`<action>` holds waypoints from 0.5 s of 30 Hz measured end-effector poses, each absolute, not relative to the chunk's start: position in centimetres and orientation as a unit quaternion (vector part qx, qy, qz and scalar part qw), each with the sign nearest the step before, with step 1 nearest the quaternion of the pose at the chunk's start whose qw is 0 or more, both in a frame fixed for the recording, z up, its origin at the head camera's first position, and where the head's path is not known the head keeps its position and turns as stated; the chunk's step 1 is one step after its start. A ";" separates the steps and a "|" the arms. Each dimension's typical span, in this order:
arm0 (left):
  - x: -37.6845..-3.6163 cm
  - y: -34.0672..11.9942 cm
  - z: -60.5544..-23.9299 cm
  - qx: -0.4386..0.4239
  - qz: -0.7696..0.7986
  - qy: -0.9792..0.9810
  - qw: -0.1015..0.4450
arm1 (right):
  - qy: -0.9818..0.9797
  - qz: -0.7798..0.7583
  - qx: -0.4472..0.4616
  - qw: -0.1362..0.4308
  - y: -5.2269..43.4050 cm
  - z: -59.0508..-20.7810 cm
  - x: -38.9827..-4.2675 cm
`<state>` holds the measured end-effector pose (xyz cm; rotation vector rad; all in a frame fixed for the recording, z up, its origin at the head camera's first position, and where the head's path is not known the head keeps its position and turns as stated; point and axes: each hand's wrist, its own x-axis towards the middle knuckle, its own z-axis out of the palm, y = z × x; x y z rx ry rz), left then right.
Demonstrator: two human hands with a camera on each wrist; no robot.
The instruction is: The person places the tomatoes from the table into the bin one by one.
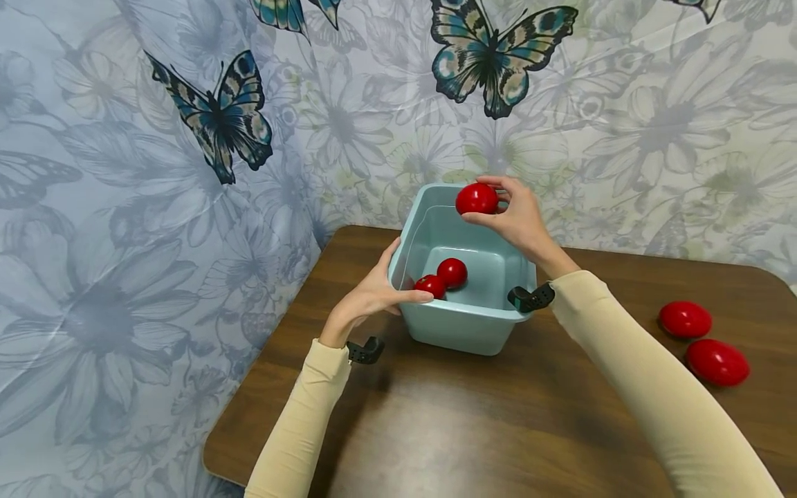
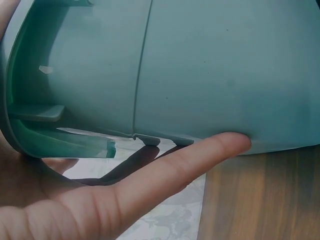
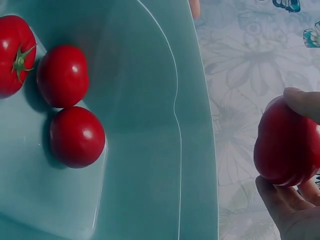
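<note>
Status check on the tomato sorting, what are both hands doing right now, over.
Right hand grips a tomato above the tub's far rim. Left hand holds the tub's left edge. Three tomatoes already inside. Nothing in the way.

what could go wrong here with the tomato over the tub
1. The right hand holds the tomato above the far rim of the tub; released there, it might clip the rim and roll off behind.
2. Dropped from that height, it may bruise on the tomatoes in the tub.
3. The left hand grips only one side, so a hard drop could shift the tub.
</note>
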<state>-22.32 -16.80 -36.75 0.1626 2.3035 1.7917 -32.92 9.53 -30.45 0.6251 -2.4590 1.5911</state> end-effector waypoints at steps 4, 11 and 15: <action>-22.4 -16.9 -36.7 0.057 0.612 0.781 0.109 | -0.819 0.530 0.210 0.070 9.5 -30.5 -33.0; -22.3 -16.9 -36.7 0.051 0.614 0.780 0.112 | -0.778 0.587 0.214 0.067 9.4 -30.4 -32.9; -22.2 -16.8 -36.6 0.047 0.616 0.778 0.116 | -0.778 0.585 0.215 0.072 9.7 -30.4 -32.7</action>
